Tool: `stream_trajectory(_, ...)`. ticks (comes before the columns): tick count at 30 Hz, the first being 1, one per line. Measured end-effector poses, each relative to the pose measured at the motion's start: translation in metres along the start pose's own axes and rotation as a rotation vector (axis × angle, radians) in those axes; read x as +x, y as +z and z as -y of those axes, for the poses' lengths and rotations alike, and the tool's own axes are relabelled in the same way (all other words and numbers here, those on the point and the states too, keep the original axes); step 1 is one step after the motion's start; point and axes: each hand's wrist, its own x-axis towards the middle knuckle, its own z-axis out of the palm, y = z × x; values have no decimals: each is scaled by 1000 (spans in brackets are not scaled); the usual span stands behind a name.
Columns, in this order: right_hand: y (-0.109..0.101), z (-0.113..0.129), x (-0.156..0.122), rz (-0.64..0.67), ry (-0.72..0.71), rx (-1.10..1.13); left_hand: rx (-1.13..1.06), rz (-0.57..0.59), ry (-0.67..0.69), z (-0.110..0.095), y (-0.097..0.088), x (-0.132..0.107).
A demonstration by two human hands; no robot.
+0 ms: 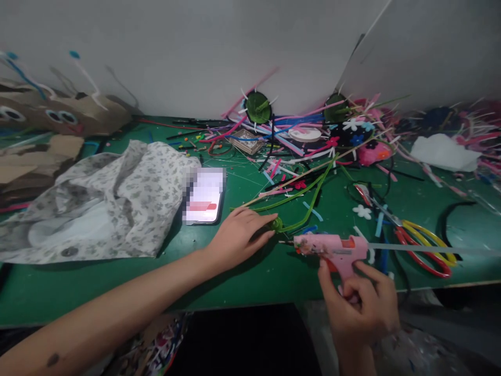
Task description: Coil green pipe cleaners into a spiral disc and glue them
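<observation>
My right hand (362,300) is wrapped round the handle of a pink hot glue gun (332,246), its nozzle pointing left. A long clear glue stick (410,247) runs out of its back end. Between the thumb and fingers of my left hand (245,235) is a coiled green pipe cleaner (277,225), resting on or just over the table. Its long green ends (313,196) stretch up and to the right. The nozzle tip is close to the coil, with a small gap between them.
On the green table (176,282) a lit phone (203,198) lies beside a patterned cloth (117,198). Red-and-yellow-handled scissors (426,240) are at right, near a white felt flower (362,211). Pipe cleaners and scraps heap along the wall; paper-bag figures (66,112) stand at left.
</observation>
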Motion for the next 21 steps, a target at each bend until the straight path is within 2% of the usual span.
stream_trajectory(4,-2,-14,-1,-1,0,-33,7,8,-11,0,-1,0)
stream_trajectory(7,1,-44,4,34,22,-86,-1,3,-15,-1,-2,0)
stream_trajectory(10,7,-78,16,151,45,-138,-10,-13,-6,-1,-1,0)
stream_trajectory(12,10,-89,27,230,47,-205,-12,-23,0,-1,-1,0)
stream_trajectory(14,13,-82,37,258,-1,-224,-13,-23,5,0,-1,0)
stream_trajectory(15,14,-72,40,239,-33,-188,-13,-19,8,1,-1,1)
stream_trajectory(17,18,-43,42,287,-78,-3,-14,-11,11,2,-1,1)
stream_trajectory(19,23,-11,38,419,-106,208,-20,-8,19,3,-3,1)
stream_trajectory(21,28,13,32,565,-53,309,-26,9,43,4,-5,2)
